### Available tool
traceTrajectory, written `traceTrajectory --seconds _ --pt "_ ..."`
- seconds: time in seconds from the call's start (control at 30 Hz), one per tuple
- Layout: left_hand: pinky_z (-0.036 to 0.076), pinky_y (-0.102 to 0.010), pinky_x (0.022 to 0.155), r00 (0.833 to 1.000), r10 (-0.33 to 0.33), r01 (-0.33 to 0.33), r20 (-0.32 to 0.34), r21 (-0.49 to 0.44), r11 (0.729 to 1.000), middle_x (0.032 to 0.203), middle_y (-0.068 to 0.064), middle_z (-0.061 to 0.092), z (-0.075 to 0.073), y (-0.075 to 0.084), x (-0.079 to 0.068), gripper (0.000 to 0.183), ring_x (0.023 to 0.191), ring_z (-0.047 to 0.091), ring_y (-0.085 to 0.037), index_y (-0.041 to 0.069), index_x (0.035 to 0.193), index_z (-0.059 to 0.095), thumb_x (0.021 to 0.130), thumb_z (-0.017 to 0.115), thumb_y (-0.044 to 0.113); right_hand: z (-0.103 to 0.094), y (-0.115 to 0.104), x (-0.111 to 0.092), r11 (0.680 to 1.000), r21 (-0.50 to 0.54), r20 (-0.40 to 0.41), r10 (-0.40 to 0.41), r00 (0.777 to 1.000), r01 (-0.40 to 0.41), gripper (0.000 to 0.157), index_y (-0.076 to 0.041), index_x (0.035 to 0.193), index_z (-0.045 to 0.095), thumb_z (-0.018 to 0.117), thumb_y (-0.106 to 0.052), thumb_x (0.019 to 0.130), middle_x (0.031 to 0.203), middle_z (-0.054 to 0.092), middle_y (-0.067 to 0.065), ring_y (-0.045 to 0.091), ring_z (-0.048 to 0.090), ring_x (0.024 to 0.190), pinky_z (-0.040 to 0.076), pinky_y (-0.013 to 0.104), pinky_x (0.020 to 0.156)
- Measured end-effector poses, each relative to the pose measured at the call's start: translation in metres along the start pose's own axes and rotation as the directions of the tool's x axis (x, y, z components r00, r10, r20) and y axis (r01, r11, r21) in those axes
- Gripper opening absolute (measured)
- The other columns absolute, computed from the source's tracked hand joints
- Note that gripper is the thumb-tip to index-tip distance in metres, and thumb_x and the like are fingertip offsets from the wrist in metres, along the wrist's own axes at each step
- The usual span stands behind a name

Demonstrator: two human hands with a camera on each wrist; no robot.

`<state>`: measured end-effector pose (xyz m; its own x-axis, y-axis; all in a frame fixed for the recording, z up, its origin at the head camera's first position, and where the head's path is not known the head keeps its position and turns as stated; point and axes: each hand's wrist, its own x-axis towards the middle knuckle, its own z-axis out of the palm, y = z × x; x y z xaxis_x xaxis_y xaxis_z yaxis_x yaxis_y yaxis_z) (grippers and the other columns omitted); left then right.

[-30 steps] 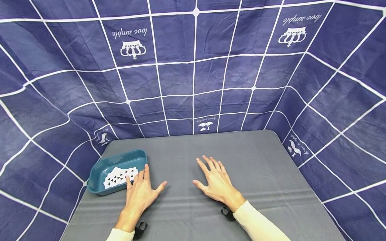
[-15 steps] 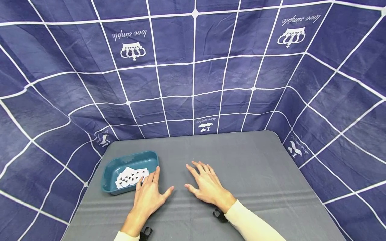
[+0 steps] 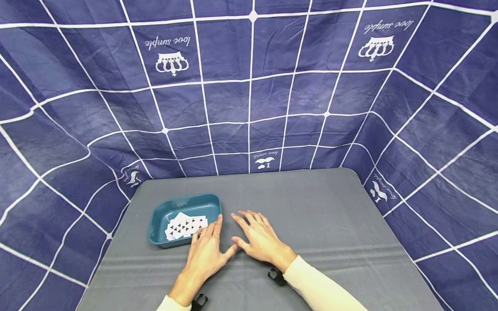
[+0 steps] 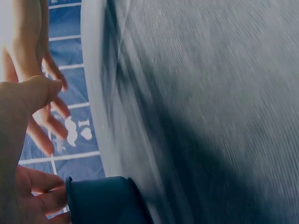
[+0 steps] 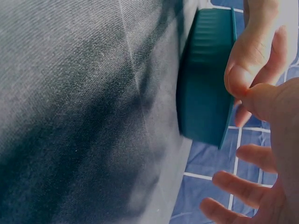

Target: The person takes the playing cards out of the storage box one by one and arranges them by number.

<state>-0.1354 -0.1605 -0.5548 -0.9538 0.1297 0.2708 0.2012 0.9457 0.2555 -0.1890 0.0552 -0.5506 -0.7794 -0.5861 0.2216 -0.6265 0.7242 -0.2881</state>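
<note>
A teal rectangular tub stands on the grey table, left of the middle. Playing cards lie face up in it, fanned and overlapping, with black clubs showing. My left hand rests its extended fingers over the near right corner of the tub, thumb spread out to the right. In the left wrist view its fingers are right at the rim of the tub. My right hand, fingers spread and relaxed, hovers to the right of the tub, holding nothing. Both thumbs come close together.
The grey cloth-covered table stretches to the right and front. Blue cloth with white grid lines hangs behind it and along both sides. Black straps sit at the wrists.
The tub with its cards has slid to the right along with my left hand. My right hand has moved left, narrowing the space between the hands.
</note>
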Motion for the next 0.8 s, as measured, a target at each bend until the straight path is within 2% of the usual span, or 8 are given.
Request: traceTrajectory --seconds 0.2,0.4,0.57,0.8 --pt "0.050 -0.068 0.126 0.998 0.060 -0.061 -0.007 -0.037 0.997 0.153 -0.021 0.075 0.004 0.013 -0.001 0.116 0.144 0.072 -0.039 -0.001 0.177 0.043 0.090 0.097 0.053 0.001 0.001 0.005 1.000 0.020 0.026 0.002 1.000 -0.003 0.070 -0.026 0.179 0.048 0.067 -0.054 0.118 0.175 0.059 0.009 0.036 0.057 0.164 0.044 0.067 0.134" --pt "0.047 -0.070 0.129 0.995 0.092 -0.090 0.022 -0.074 0.993 0.156 -0.019 0.074 0.008 0.022 0.000 0.121 0.146 0.072 -0.036 -0.001 0.181 0.034 0.093 0.095 0.054 0.003 0.008 0.008 0.999 0.053 0.002 -0.014 1.000 0.014 0.064 -0.024 0.174 0.055 0.070 -0.048 0.117 0.165 0.068 0.003 0.031 0.067 0.153 0.053 0.060 0.127" --pt "0.046 -0.069 0.130 0.995 0.095 -0.093 0.032 -0.082 0.992 0.159 -0.017 0.074 0.009 0.022 0.001 0.120 0.147 0.071 -0.035 0.000 0.182 0.032 0.094 0.095 0.054 0.003 0.013 0.011 0.998 0.050 -0.028 -0.037 0.999 0.038 0.056 -0.022 0.166 0.065 0.074 -0.045 0.116 0.157 0.073 0.001 0.028 0.072 0.144 0.059 0.056 0.118" --pt "0.044 -0.068 0.132 0.991 0.106 -0.099 0.075 -0.095 0.991 0.162 -0.015 0.072 0.007 0.016 0.002 0.117 0.150 0.069 -0.035 0.003 0.183 0.032 0.098 0.092 0.054 0.005 0.017 0.019 0.996 0.011 -0.045 -0.086 0.995 0.087 0.043 -0.021 0.152 0.076 0.076 -0.044 0.115 0.149 0.078 -0.002 0.023 0.075 0.135 0.061 0.050 0.110"
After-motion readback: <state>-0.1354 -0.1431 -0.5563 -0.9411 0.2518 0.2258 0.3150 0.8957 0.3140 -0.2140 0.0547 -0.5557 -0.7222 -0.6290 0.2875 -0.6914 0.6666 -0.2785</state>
